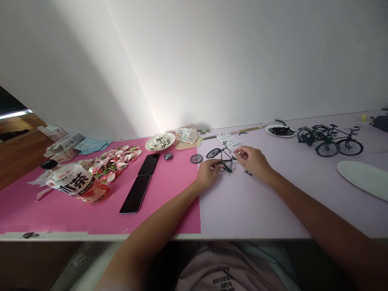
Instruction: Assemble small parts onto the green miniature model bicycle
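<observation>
A small dark model bicycle frame [224,160] with one wheel attached lies on the pale lilac sheet [257,202]. My left hand [207,173] pinches its lower part. My right hand [254,160] is closed beside the frame's right end, fingers pinched on a tiny part I cannot make out. A loose small wheel [196,158] lies just left of the frame on the pink sheet [169,194]. A printed instruction leaflet [229,140] lies behind the frame. A tiny dark piece [248,173] rests under my right wrist.
Two finished model bicycles [330,140] stand at the right, with a plate of dark parts [280,130] and an empty white plate [363,178]. Two phones [142,182], a lying bottle [77,184], a bowl [160,142], pink-white pieces [117,161] and boxes [62,143] sit at the left.
</observation>
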### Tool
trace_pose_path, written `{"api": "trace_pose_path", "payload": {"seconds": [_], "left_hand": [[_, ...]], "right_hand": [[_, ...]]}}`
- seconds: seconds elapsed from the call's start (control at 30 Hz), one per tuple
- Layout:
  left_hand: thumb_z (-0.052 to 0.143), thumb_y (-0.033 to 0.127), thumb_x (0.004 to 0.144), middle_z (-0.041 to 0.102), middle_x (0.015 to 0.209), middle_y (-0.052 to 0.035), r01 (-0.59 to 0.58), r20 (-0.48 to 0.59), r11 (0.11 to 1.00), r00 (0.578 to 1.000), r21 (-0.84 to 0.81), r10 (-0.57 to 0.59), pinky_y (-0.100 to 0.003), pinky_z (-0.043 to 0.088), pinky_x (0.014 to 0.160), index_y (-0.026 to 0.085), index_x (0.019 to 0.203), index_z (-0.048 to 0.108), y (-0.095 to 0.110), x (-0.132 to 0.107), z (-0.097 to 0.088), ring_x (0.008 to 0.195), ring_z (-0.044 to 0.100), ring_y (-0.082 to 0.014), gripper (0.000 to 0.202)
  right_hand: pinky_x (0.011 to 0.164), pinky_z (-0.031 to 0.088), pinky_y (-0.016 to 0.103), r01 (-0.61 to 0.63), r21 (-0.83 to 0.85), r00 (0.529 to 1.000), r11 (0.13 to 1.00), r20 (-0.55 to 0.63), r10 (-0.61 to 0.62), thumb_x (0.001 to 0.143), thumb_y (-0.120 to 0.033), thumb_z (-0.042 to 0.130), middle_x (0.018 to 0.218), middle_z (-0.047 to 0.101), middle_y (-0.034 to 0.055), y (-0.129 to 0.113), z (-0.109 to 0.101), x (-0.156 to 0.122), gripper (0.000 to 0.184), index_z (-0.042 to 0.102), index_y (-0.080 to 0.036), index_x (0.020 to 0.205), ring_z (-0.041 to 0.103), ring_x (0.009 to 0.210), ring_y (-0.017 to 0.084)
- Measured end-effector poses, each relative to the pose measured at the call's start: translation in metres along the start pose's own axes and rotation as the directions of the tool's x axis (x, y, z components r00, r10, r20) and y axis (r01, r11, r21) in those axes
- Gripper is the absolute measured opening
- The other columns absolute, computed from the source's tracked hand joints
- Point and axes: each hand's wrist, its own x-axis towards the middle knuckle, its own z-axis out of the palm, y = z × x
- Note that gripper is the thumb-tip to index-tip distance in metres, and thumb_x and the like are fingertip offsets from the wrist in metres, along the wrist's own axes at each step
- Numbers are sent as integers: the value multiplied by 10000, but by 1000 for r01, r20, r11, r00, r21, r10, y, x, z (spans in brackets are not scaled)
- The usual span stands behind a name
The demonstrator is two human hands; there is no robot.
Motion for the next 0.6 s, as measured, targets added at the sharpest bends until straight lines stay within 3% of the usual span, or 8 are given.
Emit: {"api": "trace_pose_path", "payload": {"seconds": [0.13, 0.3, 0.37, 0.47, 0.6], "left_hand": [[640, 266, 929, 784, 906, -39, 3, -3, 1000, 1000, 12, -3, -251, 507, 735, 181, 1039, 783, 1, 0, 0, 753, 645, -152, 199], [640, 281, 930, 789, 930, -52, 33, -39, 999, 999, 2, -32, -264, 515, 744, 180, 1067, 779, -3, 0, 2, 775, 659, -166, 220], [659, 290, 921, 792, 958, -64, 66, -67, 998, 995, -19, -67, -275, 527, 760, 173, 1108, 770, -6, 1, 4, 795, 673, -174, 247], [672, 299, 915, 792, 967, -67, 86, -97, 996, 991, -30, -89, -288, 533, 779, 175, 1104, 772, -8, 2, 5, 798, 680, -176, 247], [667, 294, 920, 790, 926, -54, 69, -126, 998, 990, -14, -70, -286, 525, 769, 183, 1044, 782, -6, 2, 4, 767, 671, -169, 202]], "right_hand": [[592, 349, 309, -30, -200, 998, 979, -54, 19, 893, -314, 546, 870, 697, 72, 17, -11, 8, 189, 716, -243, 940, 587, 901, 260], [596, 354, 332, 31, -275, 999, 961, 38, -21, 901, -326, 590, 893, 710, 104, 43, -15, 16, 213, 719, -237, 756, 558, 941, 289], [636, 401, 352, 56, -254, 997, 966, 62, -42, 909, -309, 585, 915, 725, 105, 49, -12, 16, 202, 746, -241, 808, 567, 967, 294], [806, 481, 405, 135, -144, 985, 980, 131, -116, 930, -283, 559, 1024, 749, 99, 51, -2, 13, 237, 770, -244, 1030, 568, 1109, 307], [971, 465, 473, 296, 7, 924, 955, 253, -288, 972, -310, 521, 1148, 744, 97, 45, 16, 8, 306, 756, -252, 1160, 540, 1204, 312]]}}
